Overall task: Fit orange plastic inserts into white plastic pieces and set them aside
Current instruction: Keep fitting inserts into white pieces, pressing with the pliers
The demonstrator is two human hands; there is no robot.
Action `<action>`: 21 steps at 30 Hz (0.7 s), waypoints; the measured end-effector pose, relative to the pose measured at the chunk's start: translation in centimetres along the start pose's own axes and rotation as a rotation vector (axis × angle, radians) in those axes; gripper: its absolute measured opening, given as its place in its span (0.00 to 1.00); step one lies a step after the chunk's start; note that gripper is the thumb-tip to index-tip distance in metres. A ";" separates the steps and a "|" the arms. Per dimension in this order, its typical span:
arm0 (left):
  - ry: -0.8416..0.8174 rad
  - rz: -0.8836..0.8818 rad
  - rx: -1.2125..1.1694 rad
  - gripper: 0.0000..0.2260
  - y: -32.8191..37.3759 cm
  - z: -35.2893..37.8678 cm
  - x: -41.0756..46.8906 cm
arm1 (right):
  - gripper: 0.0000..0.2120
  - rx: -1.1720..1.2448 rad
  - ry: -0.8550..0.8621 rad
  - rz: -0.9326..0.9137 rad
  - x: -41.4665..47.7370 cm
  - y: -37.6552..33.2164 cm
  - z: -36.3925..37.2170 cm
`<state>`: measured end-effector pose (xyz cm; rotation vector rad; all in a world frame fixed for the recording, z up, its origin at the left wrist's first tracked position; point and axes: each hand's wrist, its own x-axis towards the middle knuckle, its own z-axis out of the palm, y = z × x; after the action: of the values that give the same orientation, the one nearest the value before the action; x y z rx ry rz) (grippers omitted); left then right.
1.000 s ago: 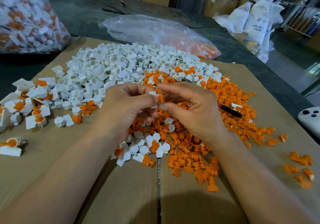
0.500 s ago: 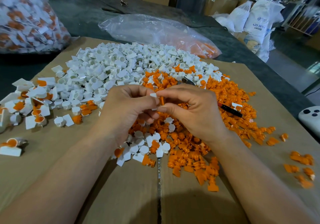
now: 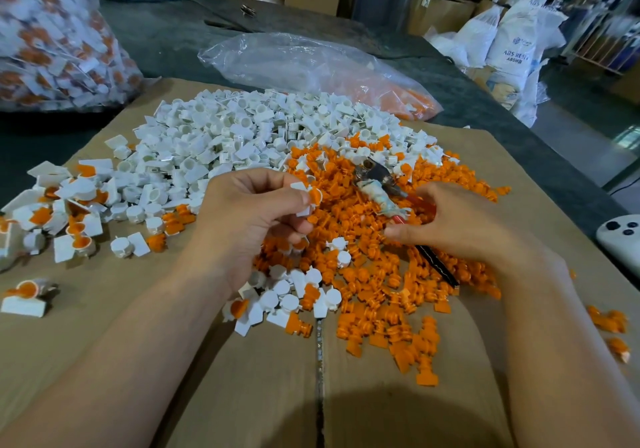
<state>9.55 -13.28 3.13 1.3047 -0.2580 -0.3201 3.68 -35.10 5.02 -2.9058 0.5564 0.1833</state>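
My left hand [image 3: 252,219] pinches a white piece with an orange insert in it [image 3: 310,197], held above the heap. My right hand [image 3: 460,222] hovers low over the pile of loose orange inserts [image 3: 367,285], fingers loosely curled with nothing visibly held. A heap of white pieces [image 3: 242,139] lies beyond both hands. Assembled white-and-orange pieces [image 3: 69,212] lie grouped at the left on the cardboard sheet [image 3: 242,378].
Pliers with a taped handle [image 3: 384,191] lie on the orange pile just left of my right hand. A clear bag of assembled pieces [image 3: 52,39] stands far left, another plastic bag [image 3: 311,66] lies behind the heap. A white controller [image 3: 620,239] sits at the right edge.
My hands have come apart. The right hand let go of the insert and dropped right onto the orange pile; the left hand keeps the joined piece.
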 end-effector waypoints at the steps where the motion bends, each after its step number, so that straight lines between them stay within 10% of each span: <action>1: 0.000 0.002 0.003 0.10 0.0 0.0 0.0 | 0.58 -0.030 -0.028 0.001 0.1 -0.1 0.2; 21: 0.018 0.039 -0.069 0.07 -0.1 -0.3 0.2 | 0.16 0.202 0.328 0.020 -0.6 -1.4 -0.2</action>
<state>9.79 -13.13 2.93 1.2324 -0.2545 -0.2817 3.71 -33.63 5.52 -2.7450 0.6132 -0.3345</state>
